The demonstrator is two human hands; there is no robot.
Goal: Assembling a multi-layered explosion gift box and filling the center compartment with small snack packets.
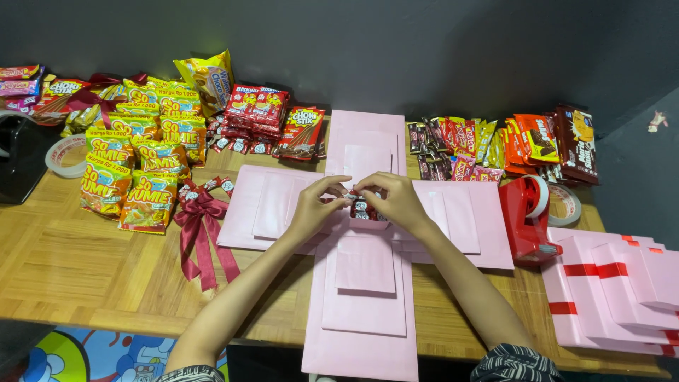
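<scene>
We are seeing the left hand (pixel 316 206) and the right hand (pixel 394 201) meeting fingertip to fingertip, both pinching small wrapped candies (pixel 361 206) inside the little pink box (pixel 369 223) directly beneath them, with a dark red ribbon bow (pixel 200 218) lying left of the left hand and a red tape dispenser (pixel 526 216) sitting right of the right hand on the worktop (pixel 71 269).

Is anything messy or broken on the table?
Nothing looks broken or spilled. The pink box lies unfolded flat, both hands at the small sweets in its middle. Snack packets sit in loose piles.
</scene>
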